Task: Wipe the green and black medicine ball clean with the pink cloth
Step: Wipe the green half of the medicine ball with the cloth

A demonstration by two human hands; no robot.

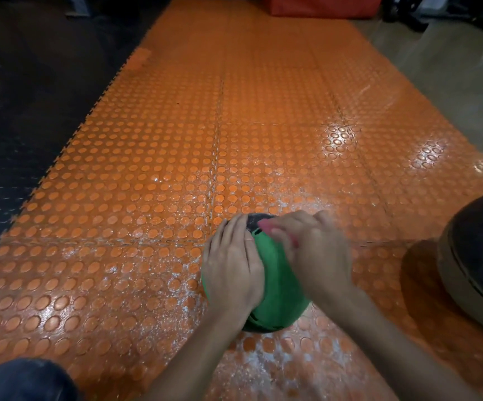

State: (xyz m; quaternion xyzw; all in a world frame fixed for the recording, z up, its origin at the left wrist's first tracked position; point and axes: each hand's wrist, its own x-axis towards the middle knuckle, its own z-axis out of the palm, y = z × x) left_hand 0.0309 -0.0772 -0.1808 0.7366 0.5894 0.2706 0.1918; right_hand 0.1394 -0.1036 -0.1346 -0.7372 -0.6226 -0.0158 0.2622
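Observation:
The green and black medicine ball (277, 296) sits on the orange studded floor mat, low and right of centre. My left hand (234, 264) lies flat against its left side with fingers spread and straight. On the ball's upper right, my right hand (312, 250) is blurred by motion and presses the pink cloth (269, 227) onto the surface. Only small pink edges of the cloth show from under the fingers.
A large black and tan ball (477, 264) rests at the right edge, close to my right forearm. Orange mat (176, 169) stretches ahead, dusted with white powder near the ball. Black flooring (17, 111) lies to the left, a red box (321, 4) far ahead, my knee (23, 380) bottom left.

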